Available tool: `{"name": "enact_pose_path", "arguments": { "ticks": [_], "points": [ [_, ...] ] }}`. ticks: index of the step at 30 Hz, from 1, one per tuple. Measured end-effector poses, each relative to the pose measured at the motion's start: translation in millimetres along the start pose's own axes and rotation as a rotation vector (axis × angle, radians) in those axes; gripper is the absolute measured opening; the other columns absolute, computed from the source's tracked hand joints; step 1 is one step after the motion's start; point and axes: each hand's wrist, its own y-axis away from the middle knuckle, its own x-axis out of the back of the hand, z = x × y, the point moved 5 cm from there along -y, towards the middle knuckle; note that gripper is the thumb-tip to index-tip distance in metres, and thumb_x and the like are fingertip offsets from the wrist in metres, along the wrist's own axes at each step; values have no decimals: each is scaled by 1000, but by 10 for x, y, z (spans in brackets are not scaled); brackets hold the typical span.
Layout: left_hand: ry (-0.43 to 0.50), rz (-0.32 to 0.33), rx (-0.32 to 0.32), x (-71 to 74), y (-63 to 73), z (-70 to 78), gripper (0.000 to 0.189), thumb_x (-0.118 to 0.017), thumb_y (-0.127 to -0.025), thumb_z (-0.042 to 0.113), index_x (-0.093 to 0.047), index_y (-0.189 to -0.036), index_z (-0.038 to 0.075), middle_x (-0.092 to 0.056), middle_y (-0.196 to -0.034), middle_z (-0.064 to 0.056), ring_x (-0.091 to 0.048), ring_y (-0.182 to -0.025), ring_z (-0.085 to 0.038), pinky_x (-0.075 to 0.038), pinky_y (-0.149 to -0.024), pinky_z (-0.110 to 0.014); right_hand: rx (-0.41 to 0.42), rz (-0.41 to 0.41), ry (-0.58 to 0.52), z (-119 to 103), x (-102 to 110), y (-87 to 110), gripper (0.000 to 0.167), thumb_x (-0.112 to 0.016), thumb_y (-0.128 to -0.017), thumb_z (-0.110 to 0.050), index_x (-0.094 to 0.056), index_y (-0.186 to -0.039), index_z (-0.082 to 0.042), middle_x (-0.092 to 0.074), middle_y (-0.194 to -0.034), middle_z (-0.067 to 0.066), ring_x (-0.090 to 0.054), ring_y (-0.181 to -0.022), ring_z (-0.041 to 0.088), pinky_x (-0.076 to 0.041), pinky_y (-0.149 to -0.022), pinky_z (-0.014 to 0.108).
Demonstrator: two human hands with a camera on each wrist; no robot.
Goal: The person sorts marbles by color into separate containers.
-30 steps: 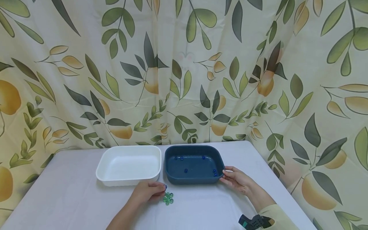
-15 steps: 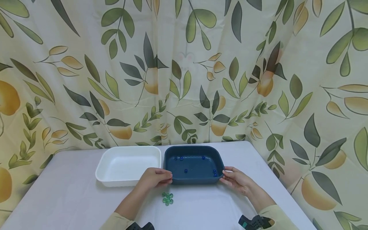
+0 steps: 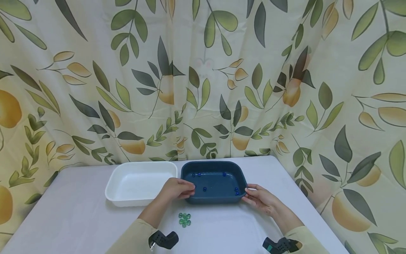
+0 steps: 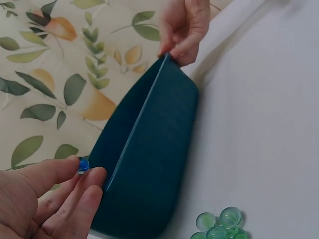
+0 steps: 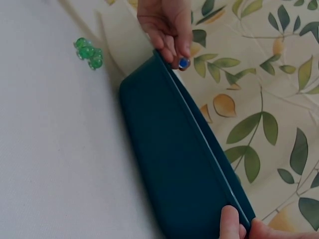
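Note:
My left hand (image 3: 177, 188) pinches a blue glass marble (image 4: 83, 165) between thumb and fingertips, at the left end of the dark blue basin (image 3: 215, 200). In the left wrist view the marble shows just above the rim, with the lower fingers right at the basin's edge. At the opposite end, my right hand (image 3: 260, 198) grips the rim, thumb on one side and fingers on the other. Several blue marbles (image 3: 204, 189) lie scattered on the basin floor. In front of it, several green marbles (image 3: 185, 220) sit clustered on the white cloth.
To the left of the blue basin stands a white basin (image 3: 139, 203), partly behind my left hand. A white cloth (image 3: 76, 211) covers the table. Behind the table's far edge hangs a leaf-and-fruit patterned curtain (image 3: 203, 106).
Carrying the blue marble, my left hand has moved up and right from beside the green marbles to the blue basin's left rim. My right hand keeps its grip at the right end.

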Motion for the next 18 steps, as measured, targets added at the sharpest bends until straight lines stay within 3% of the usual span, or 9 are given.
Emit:
{"name": "enact_pose_path", "arguments": {
  "ticks": [18],
  "points": [
    [17, 20, 9, -34, -156, 123, 18, -72, -89, 11, -74, -100, -4, -76, -86, -13, -75, -79, -19, -60, -70, -24, 0, -2, -3, -2, -4, 1, 47, -49, -101, -1, -27, -143, 4, -60, -98, 11, -65, -85, 12, -58, -87, 30]
  ]
}}
